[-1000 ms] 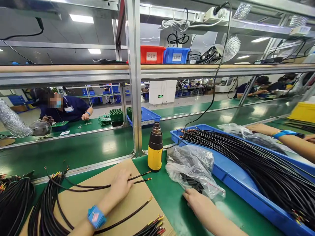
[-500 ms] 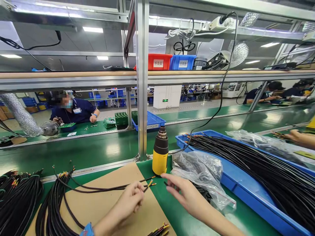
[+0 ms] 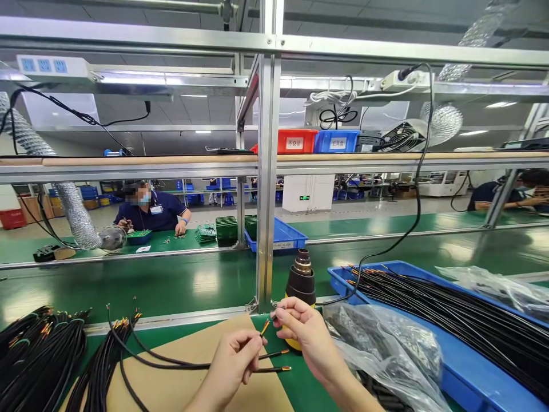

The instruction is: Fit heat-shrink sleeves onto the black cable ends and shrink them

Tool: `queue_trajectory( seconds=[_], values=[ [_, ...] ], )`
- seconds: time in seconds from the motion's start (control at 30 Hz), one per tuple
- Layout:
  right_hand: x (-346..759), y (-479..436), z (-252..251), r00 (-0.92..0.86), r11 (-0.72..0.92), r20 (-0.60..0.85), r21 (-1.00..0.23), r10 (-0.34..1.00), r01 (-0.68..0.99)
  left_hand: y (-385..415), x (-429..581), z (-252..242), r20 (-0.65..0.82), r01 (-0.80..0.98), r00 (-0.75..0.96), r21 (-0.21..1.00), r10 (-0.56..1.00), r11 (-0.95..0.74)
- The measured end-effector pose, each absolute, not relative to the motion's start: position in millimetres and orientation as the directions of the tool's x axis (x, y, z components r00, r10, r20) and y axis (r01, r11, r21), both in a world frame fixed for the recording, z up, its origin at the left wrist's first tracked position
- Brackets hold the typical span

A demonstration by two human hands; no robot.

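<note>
Above the right edge of the cardboard (image 3: 171,389), my left hand (image 3: 235,357) pinches a cable (image 3: 262,334) below its coloured wires (image 3: 266,326), my right hand (image 3: 307,337) a small dark piece (image 3: 275,316), seemingly lining up, which calls for steady aim.

Behind the far edge of the green-topped table (image 3: 306,384), a silver metal post (image 3: 266,217) rises past a long tan-edged shelf (image 3: 128,162). Beyond runs a glossy green strip (image 3: 171,289) with pale reflections. Farther back, a broad white pillar (image 3: 319,186) with a small green sign (image 3: 305,198) stands on a pale grey floor (image 3: 373,206). Narrow white lamps (image 3: 501,105) light the grey panelled ceiling (image 3: 167,117); a white power strip (image 3: 79,68) at upper left shows 3 blue sockets.
</note>
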State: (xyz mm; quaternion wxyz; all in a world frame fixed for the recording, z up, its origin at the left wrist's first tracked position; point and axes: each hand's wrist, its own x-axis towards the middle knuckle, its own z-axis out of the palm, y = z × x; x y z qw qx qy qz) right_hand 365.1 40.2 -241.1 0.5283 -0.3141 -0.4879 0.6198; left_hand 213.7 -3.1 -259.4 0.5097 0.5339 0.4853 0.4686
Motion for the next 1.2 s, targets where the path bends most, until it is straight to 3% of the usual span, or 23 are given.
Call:
queue_trajectory(
  seconds=[0.2, 0.47, 1.2],
  values=[
    [364, 38, -239, -0.242, 0.063, 0.142, -0.950, 0.960, -0.307, -4, 217, -260, -0.017, 0.071, 0.079, 0.997, 0.997, 0.012],
    [363, 32, -236, -0.188, 0.223, 0.255, -0.959, 0.948, -0.177, -6, 220, -254, 0.048, 0.132, 0.031, 0.990, 0.998, -0.051],
    [366, 35, -236, -0.309, 0.020, 0.131, -0.941, 0.942, -0.339, -10, 222, -245, 0.133, 0.194, 0.046, 0.971, 0.990, -0.140]
  ],
)
